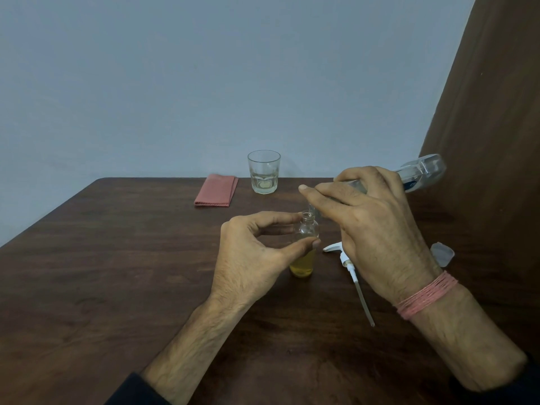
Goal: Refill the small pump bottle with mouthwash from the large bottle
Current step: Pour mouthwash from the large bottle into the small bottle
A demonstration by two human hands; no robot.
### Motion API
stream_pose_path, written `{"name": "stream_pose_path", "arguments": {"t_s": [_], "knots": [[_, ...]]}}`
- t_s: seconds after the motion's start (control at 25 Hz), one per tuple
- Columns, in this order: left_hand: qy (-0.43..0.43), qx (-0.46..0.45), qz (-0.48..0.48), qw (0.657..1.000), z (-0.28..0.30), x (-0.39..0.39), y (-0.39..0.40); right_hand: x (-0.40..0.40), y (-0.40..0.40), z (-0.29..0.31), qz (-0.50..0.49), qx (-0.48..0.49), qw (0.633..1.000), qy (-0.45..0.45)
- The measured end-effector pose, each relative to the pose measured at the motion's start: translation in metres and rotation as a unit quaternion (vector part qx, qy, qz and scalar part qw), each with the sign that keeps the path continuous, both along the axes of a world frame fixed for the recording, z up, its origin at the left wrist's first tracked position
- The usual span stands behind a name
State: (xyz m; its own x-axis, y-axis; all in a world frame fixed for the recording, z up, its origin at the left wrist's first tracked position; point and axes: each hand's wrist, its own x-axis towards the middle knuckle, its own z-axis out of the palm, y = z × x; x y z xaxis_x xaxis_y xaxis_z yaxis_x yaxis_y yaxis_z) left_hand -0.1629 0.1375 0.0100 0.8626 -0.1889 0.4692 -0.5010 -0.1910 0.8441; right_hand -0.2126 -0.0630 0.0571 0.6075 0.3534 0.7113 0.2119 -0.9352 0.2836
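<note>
Right hand (371, 226) tilting large bottle (420, 172), left hand (251, 255) steadying small bottle (305, 247)

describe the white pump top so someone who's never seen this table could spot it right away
On the dark wooden table, look just right of the small glass bottle with yellow liquid that the left hand steadies. The pump top lies flat there, partly under the right hand. It is the only white piece, trailing a long thin tube.

No text can be read; the large bottle (420, 171), held tilted in the right hand (368, 229), bears a blue label too blurred to make out.
</note>
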Motion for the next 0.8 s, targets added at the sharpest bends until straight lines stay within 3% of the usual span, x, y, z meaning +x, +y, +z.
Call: {"name": "stream_pose_path", "arguments": {"t_s": [0.8], "knots": [[0.002, -0.001, -0.001, 1.0, 0.0022, -0.0018, 0.0, 0.0055, -0.0013, -0.0012, -0.002, -0.01, 1.0, -0.007]]}}
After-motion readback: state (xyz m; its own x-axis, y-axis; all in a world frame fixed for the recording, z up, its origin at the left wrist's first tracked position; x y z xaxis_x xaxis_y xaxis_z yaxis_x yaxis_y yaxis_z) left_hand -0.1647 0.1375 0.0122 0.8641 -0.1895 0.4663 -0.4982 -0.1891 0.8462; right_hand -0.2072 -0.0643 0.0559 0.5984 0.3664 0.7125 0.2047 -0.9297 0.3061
